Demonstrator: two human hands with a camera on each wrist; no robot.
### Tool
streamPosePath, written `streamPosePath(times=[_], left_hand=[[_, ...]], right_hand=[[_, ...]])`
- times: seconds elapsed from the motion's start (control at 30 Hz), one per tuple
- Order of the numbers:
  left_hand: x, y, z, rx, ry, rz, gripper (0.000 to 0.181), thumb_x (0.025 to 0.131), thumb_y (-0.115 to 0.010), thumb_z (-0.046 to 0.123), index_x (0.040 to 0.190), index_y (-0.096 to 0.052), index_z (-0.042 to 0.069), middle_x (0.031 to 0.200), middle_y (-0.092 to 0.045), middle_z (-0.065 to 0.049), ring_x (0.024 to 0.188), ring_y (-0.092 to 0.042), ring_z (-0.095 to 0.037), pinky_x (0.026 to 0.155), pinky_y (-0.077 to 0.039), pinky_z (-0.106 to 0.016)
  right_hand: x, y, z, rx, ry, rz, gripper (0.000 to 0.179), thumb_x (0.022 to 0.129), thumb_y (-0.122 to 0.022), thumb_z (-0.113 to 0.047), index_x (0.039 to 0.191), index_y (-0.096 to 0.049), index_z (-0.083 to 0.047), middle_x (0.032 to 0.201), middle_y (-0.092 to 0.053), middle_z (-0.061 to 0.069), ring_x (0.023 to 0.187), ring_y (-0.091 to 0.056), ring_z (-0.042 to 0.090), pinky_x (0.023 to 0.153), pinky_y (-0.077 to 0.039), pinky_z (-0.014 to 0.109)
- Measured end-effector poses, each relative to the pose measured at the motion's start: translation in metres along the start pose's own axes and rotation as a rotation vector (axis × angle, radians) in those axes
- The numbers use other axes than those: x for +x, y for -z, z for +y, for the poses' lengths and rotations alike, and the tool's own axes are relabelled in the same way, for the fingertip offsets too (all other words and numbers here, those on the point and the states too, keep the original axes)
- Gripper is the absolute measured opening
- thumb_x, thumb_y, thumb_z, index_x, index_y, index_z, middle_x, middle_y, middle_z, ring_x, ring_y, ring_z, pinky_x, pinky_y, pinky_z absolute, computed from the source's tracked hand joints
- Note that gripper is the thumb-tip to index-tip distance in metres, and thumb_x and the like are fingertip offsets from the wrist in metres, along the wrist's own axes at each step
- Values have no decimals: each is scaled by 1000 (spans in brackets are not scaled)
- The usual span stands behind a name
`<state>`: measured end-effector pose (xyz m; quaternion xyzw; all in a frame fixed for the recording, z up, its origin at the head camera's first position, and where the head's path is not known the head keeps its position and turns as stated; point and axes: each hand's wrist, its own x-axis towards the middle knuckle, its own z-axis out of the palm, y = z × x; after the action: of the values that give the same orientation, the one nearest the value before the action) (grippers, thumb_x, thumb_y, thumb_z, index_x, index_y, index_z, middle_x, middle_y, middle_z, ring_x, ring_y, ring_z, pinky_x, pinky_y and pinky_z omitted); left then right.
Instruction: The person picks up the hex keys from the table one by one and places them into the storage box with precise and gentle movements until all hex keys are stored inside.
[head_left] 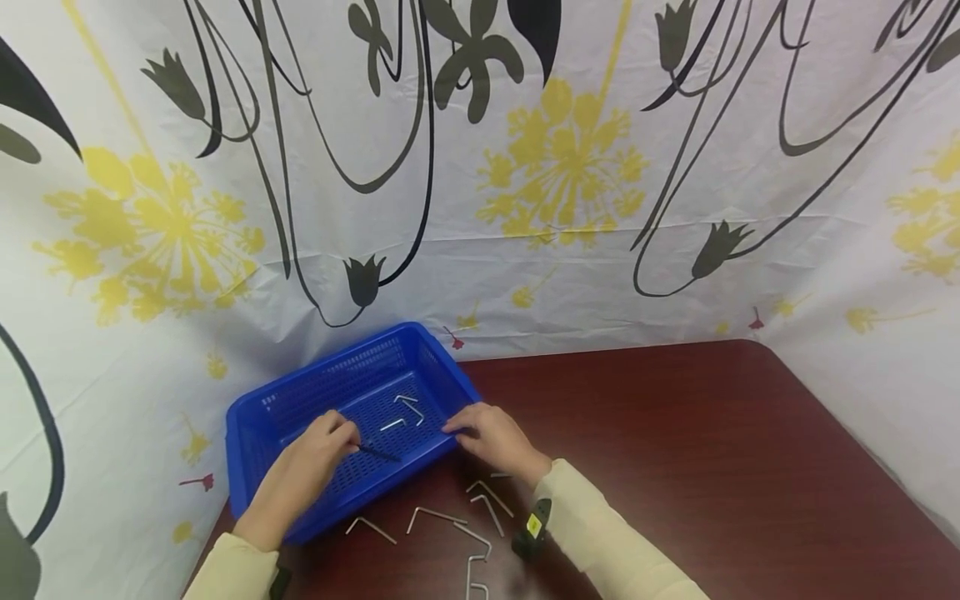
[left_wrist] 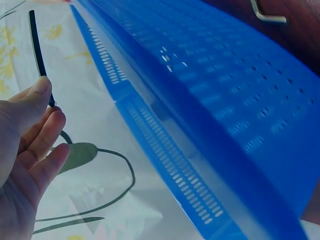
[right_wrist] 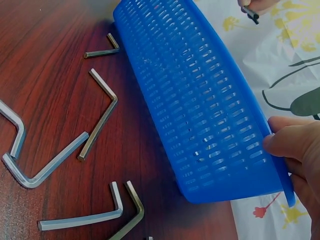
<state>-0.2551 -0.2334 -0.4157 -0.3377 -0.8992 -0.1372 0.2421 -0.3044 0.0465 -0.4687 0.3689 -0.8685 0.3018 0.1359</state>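
A blue plastic basket (head_left: 322,385) with slotted walls stands at the left of the table. Over it, my left hand (head_left: 311,467) pinches a thin black hex key (head_left: 378,453) between thumb and fingers; in the left wrist view its straight black shaft (left_wrist: 37,47) sticks up from the fingertips, and any bend is hidden. My right hand (head_left: 498,437) grips the basket's near right rim, with the thumb on one side of it in the right wrist view. Silver L-shaped hex keys (head_left: 392,424) lie on the basket floor.
Several more silver hex keys (head_left: 435,512) lie scattered on the dark red wooden table (head_left: 675,442) in front of the basket, some close to its wall. A white cloth (head_left: 450,200) with flower prints hangs behind and beside the table.
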Motion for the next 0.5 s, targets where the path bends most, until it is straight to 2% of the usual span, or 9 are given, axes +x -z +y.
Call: streamPosePath(times=[0.13,0.3,0.5], left_hand=[[1,-2,-8,24,-12,-36,24,75,-71,2,83,-53,14,79,-44,6,67,-40,-7,52,-38,-21],[1,-4,-15,52,26,-77,23,76,-71,4,80,-52,15,77,-42,7,65,-39,-8,51,-37,-21],[6,-4,-21,60,20,-86,26,75,-71,1,76,-49,15,75,-41,6,65,-40,-9,53,-37,-23]], right_hand=[[-1,1,0,8,-24,0,18,77,-67,-4,94,-73,-11,94,-68,1,96,-59,18,84,-46,31],[0,2,-1,28,-77,-45,19,79,-68,-5,96,-73,-12,97,-67,0,99,-59,16,87,-45,30],[1,1,-1,24,-89,-56,20,79,-67,-5,96,-73,-14,97,-67,-2,100,-58,15,88,-44,28]])
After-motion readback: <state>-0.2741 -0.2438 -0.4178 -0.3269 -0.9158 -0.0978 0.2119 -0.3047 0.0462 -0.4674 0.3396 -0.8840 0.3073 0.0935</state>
